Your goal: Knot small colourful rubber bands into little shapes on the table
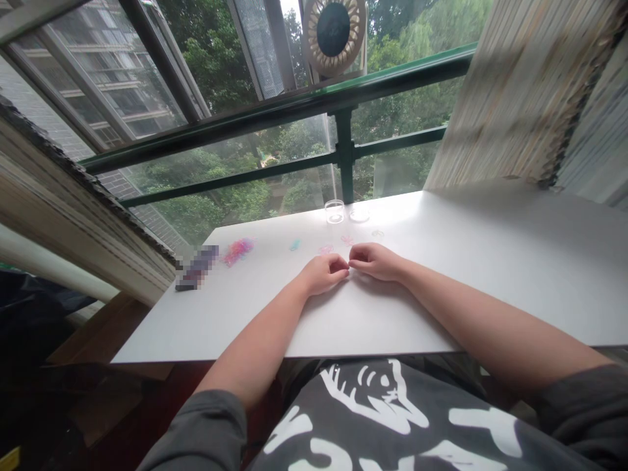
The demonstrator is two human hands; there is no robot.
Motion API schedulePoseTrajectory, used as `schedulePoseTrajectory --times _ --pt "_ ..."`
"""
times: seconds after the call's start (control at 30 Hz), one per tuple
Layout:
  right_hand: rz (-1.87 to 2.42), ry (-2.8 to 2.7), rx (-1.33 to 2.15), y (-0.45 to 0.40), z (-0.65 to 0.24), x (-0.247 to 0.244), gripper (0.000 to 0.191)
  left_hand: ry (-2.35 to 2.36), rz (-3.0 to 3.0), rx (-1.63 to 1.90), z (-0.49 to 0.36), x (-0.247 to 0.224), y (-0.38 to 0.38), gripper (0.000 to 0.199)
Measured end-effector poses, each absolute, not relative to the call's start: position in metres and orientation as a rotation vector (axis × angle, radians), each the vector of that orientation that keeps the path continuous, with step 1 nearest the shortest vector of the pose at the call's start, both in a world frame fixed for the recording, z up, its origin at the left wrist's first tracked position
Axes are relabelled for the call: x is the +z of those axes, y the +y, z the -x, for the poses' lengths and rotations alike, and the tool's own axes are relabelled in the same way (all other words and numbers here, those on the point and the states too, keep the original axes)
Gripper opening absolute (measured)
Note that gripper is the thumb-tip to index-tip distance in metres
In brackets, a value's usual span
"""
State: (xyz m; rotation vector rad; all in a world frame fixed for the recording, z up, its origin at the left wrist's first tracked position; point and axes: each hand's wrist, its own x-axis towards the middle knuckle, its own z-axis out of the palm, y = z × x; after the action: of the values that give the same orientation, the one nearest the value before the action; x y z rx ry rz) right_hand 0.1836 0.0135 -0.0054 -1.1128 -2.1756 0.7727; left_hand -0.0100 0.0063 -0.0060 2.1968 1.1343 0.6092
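Note:
My left hand (324,273) and my right hand (375,261) meet fingertip to fingertip low over the white table (245,314). Thumb and fingers of each are pinched together; whatever they hold, if anything, is too small to make out. Just beyond the fingers lie small pink loops (326,249) and another pink bunch (347,240). A pale, thin bunch (377,233) rests behind my right hand. Farther left are a small teal bunch (295,244) and a pile of pink, orange and purple bits (238,251).
A clear round container (334,212) stands at the table's back edge, beside a clear round lid or dish (360,215). A blurred dark object (199,267) lies at the left edge. Behind are a green railing (346,154) and curtains (485,98).

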Motion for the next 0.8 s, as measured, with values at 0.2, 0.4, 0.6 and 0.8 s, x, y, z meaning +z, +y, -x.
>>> schedulePoseTrajectory --times 0.2,0.4,0.6,0.8 --pt "1.111 -2.176 0.779 0.0132 -0.1837 -0.0048 0.015 1.144 -2.182 0.606 0.0097 -0.0053 0.0053 0.024" --pt "1.100 -2.172 0.788 0.0137 -0.1844 -0.0060 0.016 1.154 -2.186 0.598 0.0093 -0.0031 0.0035 0.023" --pt "1.089 -2.173 0.790 0.0143 -0.1846 -0.0074 0.016 1.152 -2.194 0.592 0.0093 -0.0033 0.0041 0.023" --pt "1.098 -2.172 0.783 0.0144 -0.1843 -0.0078 0.016 1.144 -2.184 0.596 0.0096 -0.0039 0.0041 0.024"
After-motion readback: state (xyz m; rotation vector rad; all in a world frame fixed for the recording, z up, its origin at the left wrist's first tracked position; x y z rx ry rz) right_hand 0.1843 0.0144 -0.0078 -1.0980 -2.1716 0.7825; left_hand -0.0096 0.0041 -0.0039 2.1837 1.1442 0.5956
